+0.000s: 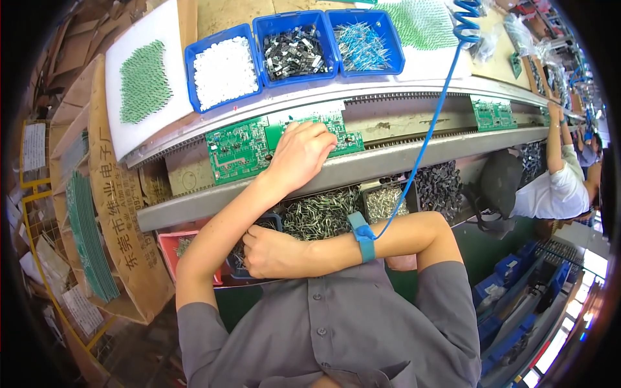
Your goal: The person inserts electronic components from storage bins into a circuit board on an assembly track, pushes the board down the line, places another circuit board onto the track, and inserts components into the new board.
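My left hand (pixel 301 155) is over a green circuit board (pixel 239 150) that lies in the conveyor track. Its fingers are curled down toward the board's surface, and whatever the fingertips hold is hidden beneath them. Lower down, my right hand (pixel 275 253) crosses in front of my body, its fingers bent together at a dark bin (pixel 267 223) of small parts. What those fingers pinch, if anything, cannot be made out. A teal wrist strap (pixel 362 237) with a coiled blue cord (pixel 424 139) is around my right wrist.
Beyond the track stand blue bins of white parts (pixel 226 74), black parts (pixel 294 55) and blue-bodied components (pixel 362 48). Nearer are bins of metal pieces (pixel 320 213) and black parts (pixel 436 187), plus a red bin (pixel 169 249). A cardboard box (pixel 119 194) stands left; a co-worker (pixel 556 184) is right.
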`<state>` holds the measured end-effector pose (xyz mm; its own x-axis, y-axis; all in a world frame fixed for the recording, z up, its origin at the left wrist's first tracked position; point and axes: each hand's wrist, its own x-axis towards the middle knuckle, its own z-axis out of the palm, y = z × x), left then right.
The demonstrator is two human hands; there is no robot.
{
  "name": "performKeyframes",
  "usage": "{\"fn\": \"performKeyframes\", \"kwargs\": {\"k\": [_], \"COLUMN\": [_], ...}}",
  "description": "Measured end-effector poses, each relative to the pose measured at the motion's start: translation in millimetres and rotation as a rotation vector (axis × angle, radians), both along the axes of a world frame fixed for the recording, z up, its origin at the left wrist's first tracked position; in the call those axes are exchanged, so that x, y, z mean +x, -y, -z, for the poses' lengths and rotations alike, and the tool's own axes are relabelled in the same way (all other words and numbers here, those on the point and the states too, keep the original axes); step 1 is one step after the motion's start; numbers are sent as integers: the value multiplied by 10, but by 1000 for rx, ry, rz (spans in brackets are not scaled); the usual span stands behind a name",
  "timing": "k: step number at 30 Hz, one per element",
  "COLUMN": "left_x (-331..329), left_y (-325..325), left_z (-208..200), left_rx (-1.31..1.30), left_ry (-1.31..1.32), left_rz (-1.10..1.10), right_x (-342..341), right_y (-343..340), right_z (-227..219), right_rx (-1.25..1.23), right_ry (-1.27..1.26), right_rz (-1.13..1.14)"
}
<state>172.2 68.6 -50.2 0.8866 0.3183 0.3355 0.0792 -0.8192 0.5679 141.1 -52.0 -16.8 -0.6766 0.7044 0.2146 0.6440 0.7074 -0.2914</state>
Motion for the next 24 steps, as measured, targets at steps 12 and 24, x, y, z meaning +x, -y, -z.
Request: {"fn": "performKeyframes", "kwargs": {"k": [12, 24], "left_x": [85, 117], "left_y": [1, 91], "left_z": [-48, -163], "left_rx": [213, 274], "left_ry": [-25, -147], "left_rz": [61, 72], "right_x": [110, 761], "right_y": [51, 161], "right_z": [-195, -450], "right_rx": [-45, -300], "right_ry": [117, -282], "right_rz": [76, 175]}}
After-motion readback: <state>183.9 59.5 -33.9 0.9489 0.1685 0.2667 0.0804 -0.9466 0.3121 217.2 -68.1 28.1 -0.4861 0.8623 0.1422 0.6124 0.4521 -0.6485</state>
